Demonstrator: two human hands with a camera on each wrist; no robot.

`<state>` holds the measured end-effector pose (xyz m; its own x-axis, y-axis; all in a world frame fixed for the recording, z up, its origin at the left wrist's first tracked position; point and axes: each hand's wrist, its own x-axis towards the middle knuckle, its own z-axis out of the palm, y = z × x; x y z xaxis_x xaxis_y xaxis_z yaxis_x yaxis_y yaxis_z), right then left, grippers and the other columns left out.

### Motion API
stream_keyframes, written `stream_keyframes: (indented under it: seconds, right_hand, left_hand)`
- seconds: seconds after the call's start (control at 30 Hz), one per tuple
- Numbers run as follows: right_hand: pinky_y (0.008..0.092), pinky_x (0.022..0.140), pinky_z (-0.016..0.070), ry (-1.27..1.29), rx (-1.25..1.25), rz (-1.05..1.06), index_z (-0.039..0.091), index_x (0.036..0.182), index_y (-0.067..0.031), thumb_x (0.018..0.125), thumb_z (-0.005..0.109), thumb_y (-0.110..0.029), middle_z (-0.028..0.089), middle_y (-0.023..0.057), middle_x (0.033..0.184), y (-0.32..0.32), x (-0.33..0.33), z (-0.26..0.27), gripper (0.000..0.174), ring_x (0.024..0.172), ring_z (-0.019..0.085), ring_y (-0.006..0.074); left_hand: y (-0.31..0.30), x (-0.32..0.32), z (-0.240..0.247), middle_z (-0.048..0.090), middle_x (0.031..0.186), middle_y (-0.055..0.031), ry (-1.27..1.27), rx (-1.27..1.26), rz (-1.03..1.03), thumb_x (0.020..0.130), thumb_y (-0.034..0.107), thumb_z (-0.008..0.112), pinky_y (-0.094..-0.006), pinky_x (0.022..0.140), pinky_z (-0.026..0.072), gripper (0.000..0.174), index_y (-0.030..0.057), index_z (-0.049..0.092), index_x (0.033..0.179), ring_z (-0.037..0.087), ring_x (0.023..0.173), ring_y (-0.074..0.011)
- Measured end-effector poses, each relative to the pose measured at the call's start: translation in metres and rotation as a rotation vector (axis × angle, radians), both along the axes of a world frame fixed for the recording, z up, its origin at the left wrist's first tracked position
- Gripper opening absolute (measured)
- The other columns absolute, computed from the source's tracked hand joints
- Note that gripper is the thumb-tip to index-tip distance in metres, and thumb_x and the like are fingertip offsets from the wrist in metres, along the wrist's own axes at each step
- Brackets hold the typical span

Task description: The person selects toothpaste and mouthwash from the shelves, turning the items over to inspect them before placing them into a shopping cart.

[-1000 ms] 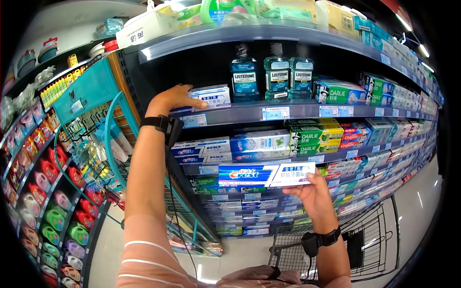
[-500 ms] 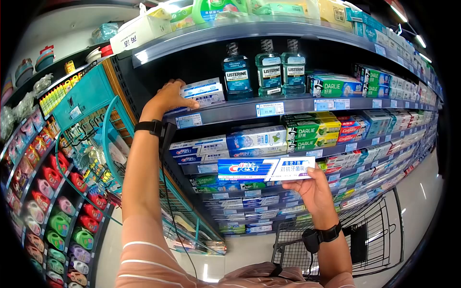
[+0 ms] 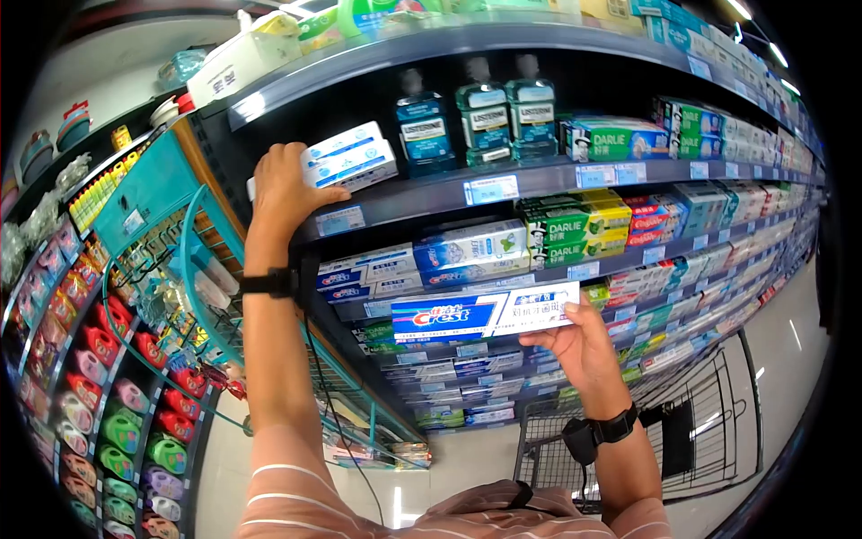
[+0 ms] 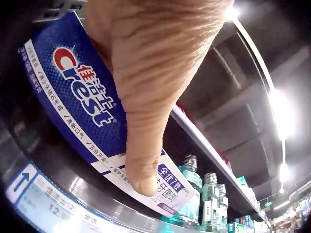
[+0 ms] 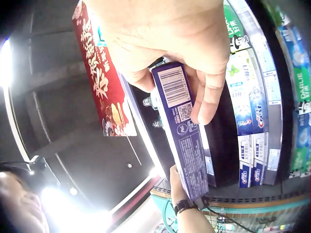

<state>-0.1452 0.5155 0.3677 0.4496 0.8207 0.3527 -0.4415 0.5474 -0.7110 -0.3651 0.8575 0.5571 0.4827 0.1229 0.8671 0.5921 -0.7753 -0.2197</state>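
At the left end of the upper shelf, my left hand (image 3: 289, 189) grips white toothpaste boxes (image 3: 352, 162), which sit tilted beside the mouthwash bottles. The left wrist view has the thumb of that hand (image 4: 150, 97) across the front of a blue and white Crest box (image 4: 80, 92). My right hand (image 3: 579, 346) pinches one end of another Crest box (image 3: 485, 314), held level in front of the lower shelves. From the right wrist, this box (image 5: 181, 131) shows its purple barcode side between thumb and fingers of the hand (image 5: 170, 43).
Mouthwash bottles (image 3: 486, 117) and Darlie boxes (image 3: 620, 139) stand along the upper shelf (image 3: 431, 195). A teal wire rack (image 3: 153, 202) is at the left. Below right is a wire shopping cart (image 3: 718, 431). Detergent bottles (image 3: 121, 427) line shelves at far left.
The boxes under my left hand have tilted up and shifted to the left with it. My right hand still holds its box, now slightly tilted. The view has moved a little.
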Motion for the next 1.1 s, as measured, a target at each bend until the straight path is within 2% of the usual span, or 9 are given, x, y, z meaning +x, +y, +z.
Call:
stream_keyframes:
  seconds: [0.13,0.27,0.4,0.53,0.6,0.67,0.8,0.93,1.1]
  right_hand:
    - [0.0441,0.085,0.0605,0.027,-0.009,-0.022,0.051,0.133,0.0,0.103,0.051,-0.025,0.067,0.0161,0.121,-0.019,0.007,-0.014,0.039,0.108,0.069,0.0282]
    - [0.0393,0.074,0.0605,0.05,-0.043,-0.049,0.054,0.127,-0.0009,0.104,0.052,-0.03,0.07,0.0137,0.112,-0.057,0.025,-0.04,0.037,0.094,0.072,0.0254]
    - [0.0358,0.071,0.0596,0.127,-0.143,-0.265,0.061,0.12,-0.0007,0.101,0.054,-0.037,0.073,0.0133,0.106,-0.123,0.043,-0.074,0.041,0.09,0.073,0.0239]
    - [0.035,0.072,0.0586,0.189,-0.256,-0.576,0.061,0.12,0.0009,0.102,0.05,-0.042,0.074,0.0149,0.107,-0.212,0.065,-0.106,0.048,0.09,0.072,0.0225]
    - [0.0348,0.077,0.0589,0.197,-0.227,-0.686,0.059,0.127,0.0036,0.102,0.051,-0.042,0.073,0.0155,0.111,-0.253,0.076,-0.115,0.052,0.095,0.072,0.0239]
    - [0.0355,0.082,0.059,0.257,-0.26,-0.773,0.057,0.13,0.0032,0.102,0.052,-0.04,0.073,0.0155,0.114,-0.295,0.088,-0.137,0.052,0.097,0.072,0.0247]
    - [0.0402,0.094,0.0572,0.305,-0.31,-0.915,0.05,0.132,0.0,0.1,0.055,-0.031,0.068,0.0172,0.122,-0.359,0.109,-0.178,0.045,0.107,0.069,0.0259]
    - [0.0459,0.102,0.0548,0.408,-0.424,-0.961,0.044,0.132,0.0011,0.094,0.058,-0.015,0.063,0.0193,0.128,-0.395,0.127,-0.229,0.044,0.114,0.066,0.0328]
    - [0.0485,0.103,0.054,0.645,-0.598,-0.938,0.042,0.117,-0.0012,0.086,0.059,-0.001,0.057,0.0165,0.124,-0.416,0.146,-0.312,0.036,0.117,0.062,0.0317]
  left_hand:
    - [-0.04,-0.011,-0.022,0.063,0.111,-0.0204,-0.022,0.108,-0.023,0.057,0.035,0.096,-0.0467,0.083,0.05,0.074,0.0015,0.063,0.114,0.06,0.098,-0.041]
    - [-0.096,-0.013,-0.069,0.06,0.117,-0.018,-0.018,-0.18,-0.15,0.07,0.026,0.092,-0.0403,0.095,0.0463,0.075,-0.0016,0.054,0.128,0.059,0.106,-0.0336]
    - [-0.156,0.031,-0.133,0.059,0.117,-0.0143,0.145,-0.646,-0.31,0.07,0.028,0.093,-0.0351,0.096,0.0462,0.078,-0.0042,0.052,0.129,0.057,0.107,-0.0233]
    - [-0.212,0.103,-0.201,0.06,0.108,-0.0176,0.337,-0.869,-0.507,0.061,0.039,0.097,-0.0396,0.085,0.0497,0.087,-0.0033,0.053,0.123,0.06,0.096,-0.0303]
    - [-0.239,0.147,-0.243,0.06,0.105,-0.0196,0.443,-0.728,-0.592,0.059,0.041,0.097,-0.0441,0.083,0.0497,0.085,-0.0038,0.054,0.118,0.061,0.093,-0.0348]
    - [-0.269,0.193,-0.288,0.061,0.106,-0.0223,0.527,-0.84,-0.716,0.057,0.045,0.096,-0.0474,0.083,0.0496,0.085,-0.0048,0.056,0.113,0.061,0.095,-0.0397]
    - [-0.338,0.272,-0.374,0.062,0.107,-0.0242,0.871,-0.926,-0.677,0.056,0.051,0.094,-0.0494,0.085,0.0504,0.084,-0.0051,0.059,0.107,0.062,0.097,-0.0425]
    - [-0.4,0.33,-0.474,0.061,0.107,-0.0186,1.079,-0.847,-0.777,0.058,0.053,0.091,-0.0474,0.092,0.045,0.082,-0.0022,0.059,0.108,0.058,0.105,-0.036]
    - [-0.476,0.382,-0.579,0.058,0.105,-0.0159,1.282,-0.656,-0.979,0.06,0.051,0.092,-0.0431,0.092,0.0391,0.079,-0.0017,0.059,0.11,0.055,0.104,-0.0333]
